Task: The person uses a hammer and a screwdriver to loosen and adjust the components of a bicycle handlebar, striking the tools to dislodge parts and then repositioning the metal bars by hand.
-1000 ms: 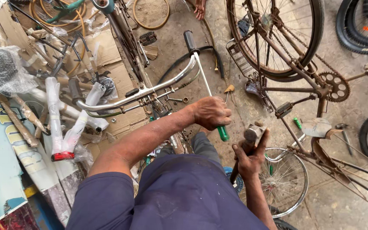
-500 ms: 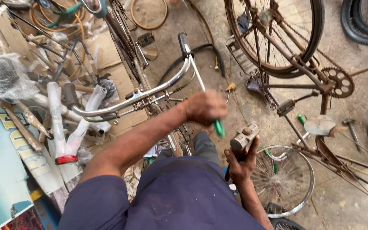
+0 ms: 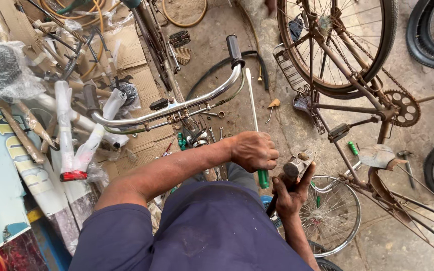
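Above my lap, I am gripping a screwdriver (image 3: 255, 125) by its green handle with my left hand (image 3: 253, 150), shaft pointing away toward the handlebar (image 3: 177, 105); my right hand (image 3: 290, 193) is clutching a hammer (image 3: 297, 165) just beside it.

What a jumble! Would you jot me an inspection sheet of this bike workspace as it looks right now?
Surface: bare concrete floor, dusty, with flattened cardboard.
Job's things: long screwdriver, green handle; hammer; chrome handlebar.
Clutter: plastic-wrapped frame parts, loose spanners, a pedal.
Hands: left hand grips the screwdriver; right hand holds the hammer.
Cables: black hose on the floor.
Surroundings: upturned bicycle, spare tyres.
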